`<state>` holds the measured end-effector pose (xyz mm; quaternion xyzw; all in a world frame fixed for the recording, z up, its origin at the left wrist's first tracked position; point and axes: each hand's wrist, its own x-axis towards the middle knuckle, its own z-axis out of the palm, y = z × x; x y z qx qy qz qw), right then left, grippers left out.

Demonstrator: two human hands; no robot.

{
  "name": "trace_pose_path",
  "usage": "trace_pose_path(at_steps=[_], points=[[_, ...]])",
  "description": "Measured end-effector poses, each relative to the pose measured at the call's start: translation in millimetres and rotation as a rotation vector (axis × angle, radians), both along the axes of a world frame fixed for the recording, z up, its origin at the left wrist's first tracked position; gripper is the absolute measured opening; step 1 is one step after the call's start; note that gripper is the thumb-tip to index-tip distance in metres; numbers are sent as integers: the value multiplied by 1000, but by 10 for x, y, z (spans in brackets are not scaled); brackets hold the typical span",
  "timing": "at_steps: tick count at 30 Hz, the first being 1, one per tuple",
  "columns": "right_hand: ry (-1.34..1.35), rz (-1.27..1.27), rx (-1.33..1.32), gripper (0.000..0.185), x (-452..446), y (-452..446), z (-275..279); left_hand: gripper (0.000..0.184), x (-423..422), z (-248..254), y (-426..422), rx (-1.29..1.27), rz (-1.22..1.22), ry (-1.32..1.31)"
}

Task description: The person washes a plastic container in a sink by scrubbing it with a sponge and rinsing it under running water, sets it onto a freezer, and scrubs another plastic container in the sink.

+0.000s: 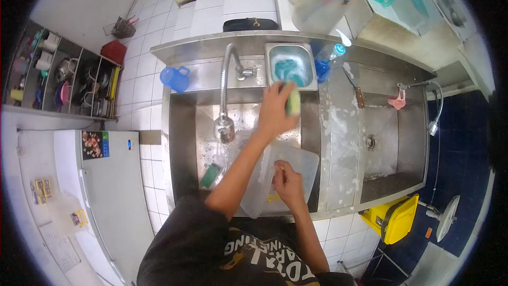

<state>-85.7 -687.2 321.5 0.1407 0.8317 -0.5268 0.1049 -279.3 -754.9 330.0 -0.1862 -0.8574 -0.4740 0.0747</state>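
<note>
Reaching over the back of the left sink basin, my left hand (278, 108) is closed on a yellow-green sponge (293, 104), which is slightly blurred. Just beyond it sits a small metal tub (312, 77) with teal, sudsy contents. Lower down, my right hand (289, 181) has its fingers closed at a translucent plastic container (304, 161) inside the basin. The container leans towards the front edge. A green scouring pad (210, 175) lies on the basin floor to the left, near water falling from the faucet head (224, 130).
A blue mug (175, 79) stands at the back left of the counter. Right of the metal tub are a clear bottle (337, 53) and a knife (359, 95). A second sink basin (383, 148) lies to the right, with a yellow bin (399, 220) below it.
</note>
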Motion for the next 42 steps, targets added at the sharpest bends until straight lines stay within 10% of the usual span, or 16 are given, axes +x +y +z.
trace_pose_path(at_steps=[6,21,32,42], points=[[619,-122,416,9,-41,-145,-524,67,1055,-389,-632,47,-168,-87],[639,-180,260,11,-34,-189,-911,92,2808,-190,-1280,53,-229,-370],[646,-128,318,11,-59,-190,-1010,82,1512,-513,-750,199,74,-432],[640,-291,308,12,-45,23,-1079,72,2998,-523,-1215,-251,-145,-207]])
